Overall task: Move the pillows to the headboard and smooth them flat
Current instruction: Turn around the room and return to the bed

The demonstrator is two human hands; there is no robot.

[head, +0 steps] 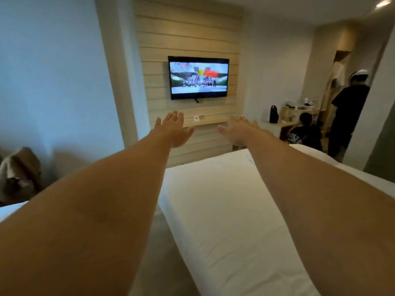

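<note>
Both my arms stretch straight forward over a white bed [224,210]. My left hand [174,130] is open, fingers spread, palm facing down and away, holding nothing. My right hand [239,131] is open too, fingers apart, empty. Both hands hang in the air above the far end of the bed, in front of the wall panel. No pillow can be told apart from the white bedding, and no headboard is in view.
A wall-mounted television [198,77] plays above a narrow wooden shelf [205,120]. At the right, one person stands [346,116] and another crouches [305,133] by a low desk with a black bottle [273,114]. A brown bag [19,174] sits at the left.
</note>
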